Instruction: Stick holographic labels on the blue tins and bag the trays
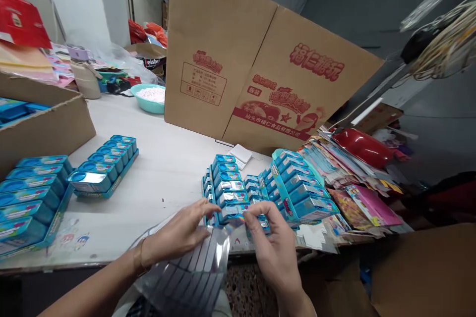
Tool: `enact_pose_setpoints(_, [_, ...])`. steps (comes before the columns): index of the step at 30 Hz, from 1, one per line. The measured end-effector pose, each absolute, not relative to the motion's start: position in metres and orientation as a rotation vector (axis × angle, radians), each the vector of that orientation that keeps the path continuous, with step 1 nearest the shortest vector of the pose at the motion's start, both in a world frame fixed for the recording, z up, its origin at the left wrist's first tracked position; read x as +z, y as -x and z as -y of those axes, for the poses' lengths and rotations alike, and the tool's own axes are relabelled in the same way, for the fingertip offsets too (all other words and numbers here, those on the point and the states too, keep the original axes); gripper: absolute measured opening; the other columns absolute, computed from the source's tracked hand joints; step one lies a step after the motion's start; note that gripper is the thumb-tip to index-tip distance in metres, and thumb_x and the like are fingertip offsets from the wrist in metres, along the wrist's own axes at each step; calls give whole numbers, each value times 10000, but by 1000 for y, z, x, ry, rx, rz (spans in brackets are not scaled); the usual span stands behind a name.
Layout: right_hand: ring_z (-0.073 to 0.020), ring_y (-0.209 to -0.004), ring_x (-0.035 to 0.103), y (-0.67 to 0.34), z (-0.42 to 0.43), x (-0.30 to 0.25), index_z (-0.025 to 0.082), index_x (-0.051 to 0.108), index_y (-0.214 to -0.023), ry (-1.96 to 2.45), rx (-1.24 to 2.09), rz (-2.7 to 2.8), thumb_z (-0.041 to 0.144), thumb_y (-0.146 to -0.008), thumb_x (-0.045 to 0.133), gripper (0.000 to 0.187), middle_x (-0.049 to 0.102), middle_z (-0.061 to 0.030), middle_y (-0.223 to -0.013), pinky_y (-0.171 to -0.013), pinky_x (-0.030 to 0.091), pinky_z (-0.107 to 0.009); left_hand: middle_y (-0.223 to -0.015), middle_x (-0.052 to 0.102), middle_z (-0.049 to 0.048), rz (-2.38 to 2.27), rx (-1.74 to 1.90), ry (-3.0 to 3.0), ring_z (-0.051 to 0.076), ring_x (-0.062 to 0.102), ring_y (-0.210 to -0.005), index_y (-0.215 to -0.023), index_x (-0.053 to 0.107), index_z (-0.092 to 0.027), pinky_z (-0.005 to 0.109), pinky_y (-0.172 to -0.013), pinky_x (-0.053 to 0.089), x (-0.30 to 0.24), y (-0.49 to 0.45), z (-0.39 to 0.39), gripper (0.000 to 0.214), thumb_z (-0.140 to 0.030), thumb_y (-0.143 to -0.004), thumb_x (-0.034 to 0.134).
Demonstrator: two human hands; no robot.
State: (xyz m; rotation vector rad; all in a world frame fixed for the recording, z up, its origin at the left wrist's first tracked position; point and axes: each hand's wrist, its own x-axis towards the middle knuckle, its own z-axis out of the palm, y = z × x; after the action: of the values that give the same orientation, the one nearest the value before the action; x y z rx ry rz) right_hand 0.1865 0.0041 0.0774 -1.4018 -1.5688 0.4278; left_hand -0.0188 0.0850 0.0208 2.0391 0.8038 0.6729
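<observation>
Clear striped sheet at the white table's near edge.
At left, blue packs; then the left hand over the sheet, fingers loosely bent, grip unclear; farther right, the right hand's thumb and forefinger meet, anything between them too small to tell.

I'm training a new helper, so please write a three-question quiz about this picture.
1. True or false: in the picture, the bowl stands left of the large cardboard box.

2. What stretches between the left hand and the right hand?
A) a rope
B) clear plastic
C) a glove

3. Fill in the colour: the packs just beyond the hands are mostly ____.

Key: 1 true; 2 B; 3 blue.
</observation>
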Motion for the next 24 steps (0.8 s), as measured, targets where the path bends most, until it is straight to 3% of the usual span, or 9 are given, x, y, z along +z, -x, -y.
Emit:
enact_pose_setpoints(5, [-155, -779, 573, -183, -41, 74, 219, 563, -869, 1415, 496, 1354, 336, -923, 636, 148, 598, 5, -823, -713, 458, -262, -943, 671, 11, -676, 447, -1697, 178, 567, -776, -1233, 645, -215, 255, -670, 442, 32, 20, -94, 672, -343, -613, 873])
enact_pose_setpoints(8, [-160, -773, 583, -180, -58, 70, 221, 567, -870, 1426, 518, 1318, 345, -913, 643, 152, 606, 3, -817, -705, 465, -266, -754, 644, -4, -639, 436, -1470, 131, 533, -636, -970, 706, -147, 225, -573, 387, 35, 15, -114, 362, -444, -769, 756])
enact_pose_setpoints(11, [-174, -793, 595, -179, -75, 65, 222, 579, -904, 1473, 459, 1300, 349, -887, 680, 163, 617, 1, -814, -728, 473, -281, -612, 615, 7, -609, 479, -1401, 126, 555, -576, -692, 639, -134, 234, -585, 409, 32, 11, -139, 467, -540, -912, 565])
enact_pose_setpoints(16, [-189, -830, 586, -182, -107, 53, 237, 604, -976, 1598, 286, 1327, 346, -902, 665, 144, 613, 3, -842, -804, 456, -327, -566, 621, 4, -674, 484, -1479, 115, 531, -541, -617, 577, -159, 229, -570, 395, 32, 8, -183, 481, -524, -929, 551])
enact_pose_setpoints(24, [-203, -869, 593, -196, -140, 39, 248, 607, -1007, 1697, 333, 1409, 329, -928, 610, 113, 623, -7, -891, -813, 457, -343, -572, 645, 9, -708, 412, -1476, 108, 485, -526, -631, 573, -162, 240, -545, 341, 23, -3, -224, 449, -512, -913, 572])
